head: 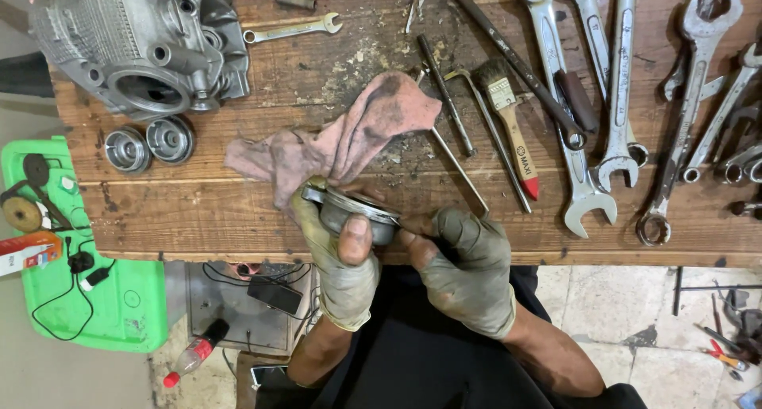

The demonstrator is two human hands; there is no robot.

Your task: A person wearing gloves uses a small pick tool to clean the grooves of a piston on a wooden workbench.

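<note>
Scarred wooden workbench (317,84), tools everywhere. Left hand (341,258), gloved, grips a round grey metal cap (353,212) at the bench's near edge; right hand (468,266) pinches its rim. Pink rag (349,135) just behind.

engine casing (143,44): cut off at top | wrenches (730,99): cut off right

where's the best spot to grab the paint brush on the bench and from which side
Take the brush by its wooden handle, near the middle, pinching across its width from above. It lies flat with bristles toward the far edge and the red tip pointing to the near edge. A thin rod lies close along its left, so come from the right, where there is some bare wood before the dark bar and wrench.
</note>
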